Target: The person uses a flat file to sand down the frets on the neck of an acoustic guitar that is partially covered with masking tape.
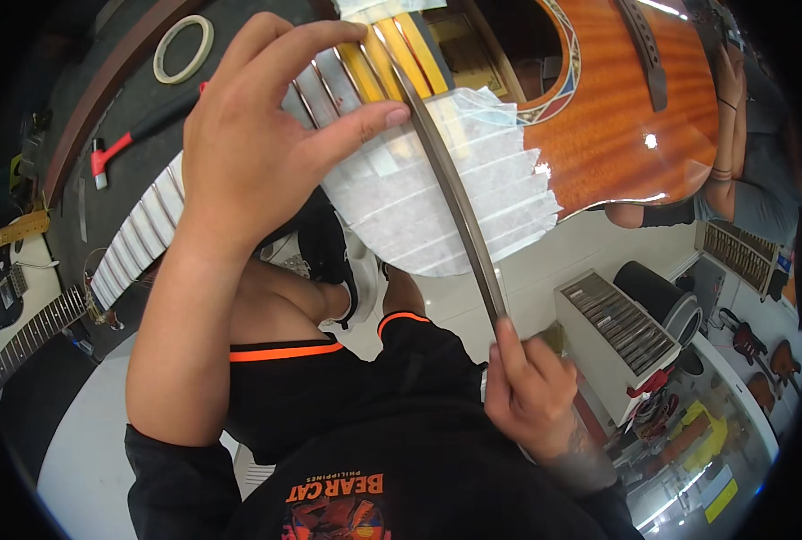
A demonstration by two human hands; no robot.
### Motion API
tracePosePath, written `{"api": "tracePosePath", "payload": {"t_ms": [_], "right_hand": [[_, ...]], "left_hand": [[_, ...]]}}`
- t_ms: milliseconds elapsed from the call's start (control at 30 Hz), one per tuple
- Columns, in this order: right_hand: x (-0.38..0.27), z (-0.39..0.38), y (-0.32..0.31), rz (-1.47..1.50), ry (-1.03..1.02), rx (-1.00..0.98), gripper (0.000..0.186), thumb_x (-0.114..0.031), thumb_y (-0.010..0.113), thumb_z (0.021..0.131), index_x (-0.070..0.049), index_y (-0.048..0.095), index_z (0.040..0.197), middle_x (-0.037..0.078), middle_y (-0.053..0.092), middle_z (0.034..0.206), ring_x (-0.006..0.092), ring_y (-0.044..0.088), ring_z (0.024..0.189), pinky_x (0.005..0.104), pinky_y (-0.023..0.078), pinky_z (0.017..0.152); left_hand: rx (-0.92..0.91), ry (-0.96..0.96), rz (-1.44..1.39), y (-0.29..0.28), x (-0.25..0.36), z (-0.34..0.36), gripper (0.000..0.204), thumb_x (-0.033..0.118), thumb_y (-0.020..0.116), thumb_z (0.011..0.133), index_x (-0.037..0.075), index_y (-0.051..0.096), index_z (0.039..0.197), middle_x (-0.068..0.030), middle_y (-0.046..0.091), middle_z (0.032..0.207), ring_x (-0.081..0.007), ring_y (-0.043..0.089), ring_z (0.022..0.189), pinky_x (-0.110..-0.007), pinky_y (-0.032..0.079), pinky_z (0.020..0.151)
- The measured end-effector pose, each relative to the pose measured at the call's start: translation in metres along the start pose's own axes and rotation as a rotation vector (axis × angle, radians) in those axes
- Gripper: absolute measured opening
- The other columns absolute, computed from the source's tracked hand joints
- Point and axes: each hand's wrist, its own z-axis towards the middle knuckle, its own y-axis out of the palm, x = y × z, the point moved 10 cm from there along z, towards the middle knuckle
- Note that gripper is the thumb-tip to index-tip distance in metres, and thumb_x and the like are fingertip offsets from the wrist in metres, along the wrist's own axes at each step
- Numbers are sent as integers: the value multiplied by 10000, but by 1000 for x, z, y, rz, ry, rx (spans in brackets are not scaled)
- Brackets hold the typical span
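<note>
A long, narrow metal file (459,207) slants across the taped body of an acoustic guitar (635,162), its far end on the frets. My right hand (531,391) is closed around the file's near end, the index finger stretched along it. My left hand (257,135) spreads over the neck, thumb and index finger apart. Its thumb tip rests against or right beside the file, and the index fingertip touches near the file's far end. Yellow strips (360,72) lie between the frets there. White masking tape (419,198) covers the guitar top beside the fretboard.
A tape roll (183,49) and a red-and-black hammer (113,157) lie on the dark bench. An electric guitar (23,306) is at the far left. Right of me are a box of files (617,324), a black bin (657,297) and a glass-topped counter (689,477). Another person's arm (725,135) shows beyond the guitar.
</note>
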Motion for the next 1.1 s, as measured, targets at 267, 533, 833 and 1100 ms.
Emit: {"api": "tracePosePath", "payload": {"t_ms": [267,533,833,1100], "right_hand": [[-6,80,10,78,0,0,503,97,709,858,18,649,1351,54,470,653,194,475,484,337,395,454],[6,-12,3,24,12,-12,608,72,719,770,-25,659,1368,34,431,684,194,487,465,352,445,443],[-3,50,14,67,9,-18,550,75,723,812,-2,659,1353,43,442,668,200,489,475,344,413,440],[5,11,9,35,21,7,546,87,718,813,2,660,1349,48,447,675,205,494,477,360,421,444]], "left_hand": [[5,56,16,1,1,-2,530,265,926,740,64,739,1194,-62,648,983,-197,629,928,-314,504,842],[-9,-17,21,1,-5,-3,535,263,930,738,62,739,1195,-60,652,993,-190,632,930,-311,506,852],[7,-3,33,-1,-10,-5,525,253,927,744,55,740,1192,-59,655,998,-190,630,935,-309,504,844],[7,-1,-8,2,-2,-1,527,257,926,746,53,741,1194,-61,656,998,-188,628,931,-307,502,837]]}}
